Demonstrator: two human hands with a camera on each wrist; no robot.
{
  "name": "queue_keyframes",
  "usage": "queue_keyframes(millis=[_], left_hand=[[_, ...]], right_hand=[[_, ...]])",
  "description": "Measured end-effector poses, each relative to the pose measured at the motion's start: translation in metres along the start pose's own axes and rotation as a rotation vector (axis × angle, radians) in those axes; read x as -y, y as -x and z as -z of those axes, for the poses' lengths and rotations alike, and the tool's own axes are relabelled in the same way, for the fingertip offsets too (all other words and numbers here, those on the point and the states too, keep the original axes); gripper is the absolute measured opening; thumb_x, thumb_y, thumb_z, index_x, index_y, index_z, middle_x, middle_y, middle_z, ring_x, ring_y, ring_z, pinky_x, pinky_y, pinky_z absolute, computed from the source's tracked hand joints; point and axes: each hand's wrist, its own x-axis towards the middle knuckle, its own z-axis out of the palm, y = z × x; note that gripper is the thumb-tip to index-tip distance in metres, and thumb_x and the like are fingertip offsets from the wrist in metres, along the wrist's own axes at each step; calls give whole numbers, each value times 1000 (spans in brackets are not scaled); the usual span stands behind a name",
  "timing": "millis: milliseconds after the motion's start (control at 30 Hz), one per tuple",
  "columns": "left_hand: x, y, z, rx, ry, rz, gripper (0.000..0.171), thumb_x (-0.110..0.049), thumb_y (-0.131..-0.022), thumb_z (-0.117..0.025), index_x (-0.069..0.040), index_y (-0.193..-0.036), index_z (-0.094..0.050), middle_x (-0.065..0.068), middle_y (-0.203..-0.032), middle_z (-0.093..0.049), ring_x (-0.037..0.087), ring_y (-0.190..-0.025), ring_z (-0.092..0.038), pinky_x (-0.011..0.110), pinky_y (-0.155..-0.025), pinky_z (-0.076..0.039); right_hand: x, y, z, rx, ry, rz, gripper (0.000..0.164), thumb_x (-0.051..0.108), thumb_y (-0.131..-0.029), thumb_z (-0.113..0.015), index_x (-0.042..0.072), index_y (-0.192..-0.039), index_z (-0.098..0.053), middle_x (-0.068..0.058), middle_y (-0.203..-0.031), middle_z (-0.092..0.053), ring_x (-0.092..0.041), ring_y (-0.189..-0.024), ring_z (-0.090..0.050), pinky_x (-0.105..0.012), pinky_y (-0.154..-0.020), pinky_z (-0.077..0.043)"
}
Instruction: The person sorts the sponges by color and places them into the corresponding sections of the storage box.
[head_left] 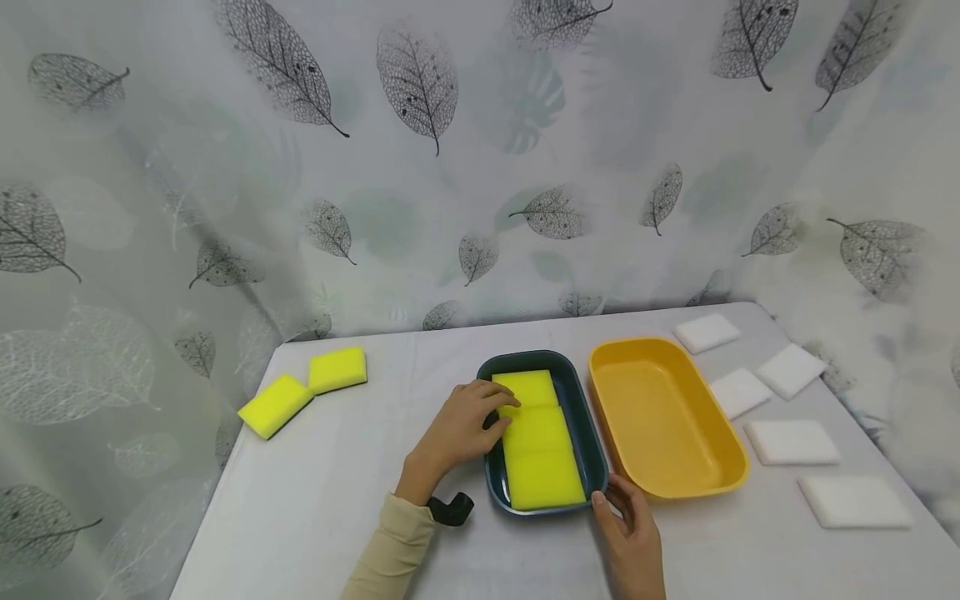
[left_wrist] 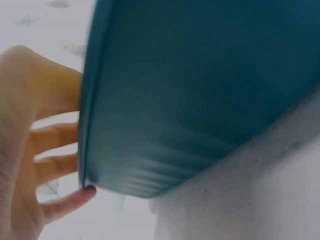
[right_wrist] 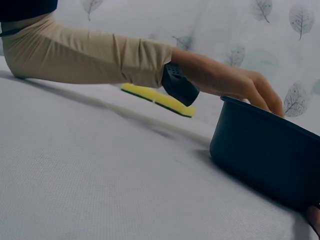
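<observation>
Inside a dark teal tray [head_left: 592, 442] lie three yellow sponges [head_left: 542, 482] in a column. My left hand [head_left: 465, 421] reaches over the tray's left rim, its fingertips at the upper and middle sponges. From below, in the left wrist view, its spread fingers [left_wrist: 60, 165] show past the tray wall [left_wrist: 165, 100]. At the near right corner, my right hand [head_left: 632, 533] holds the tray with thumb and fingers around the outside. Only a bit of its thumb [right_wrist: 314, 217] enters the right wrist view, low beside the tray [right_wrist: 265, 150].
Two more yellow sponges [head_left: 337, 370] with dark undersides lie at the table's far left. A yellow-orange tray [head_left: 667, 417] stands right of the teal one. Several white sponge blocks [head_left: 792, 442] are spread along the right side. A leaf-print curtain [head_left: 420, 208] hangs behind the table.
</observation>
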Motion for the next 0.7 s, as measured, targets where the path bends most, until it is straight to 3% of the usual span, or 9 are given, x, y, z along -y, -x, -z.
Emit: queue_keyframes(millis=[167,300,700], left_hand=[[18,6,3,-129,70,15,25,-16,-98,-72,-17,-123,-74,-1,-128,-71,20,-123,-64,41,-104,-56],[32,10,8,-190,87,62,25,-12,-98,-71,-15,-122,-74,0,-130,-70,21,-126,-62,39,-109,-53],[81,30,28,-278,63,326,25,-11,-98,-69,-18,-122,-74,3,-129,-71,28,-125,-64,48,-107,-54]], right_hand=[[-1,3,0,3,2,-21,69,46,-103,-63,5,-154,-39,-21,-156,-45,20,-103,-48,1,-86,-46],[0,4,0,-3,-7,-17,69,44,-103,-63,5,-155,-37,-20,-155,-45,21,-104,-48,1,-86,-45],[1,3,-3,-34,-10,12,69,42,-103,-64,6,-154,-36,-19,-155,-47,15,-110,-48,2,-86,-44]])
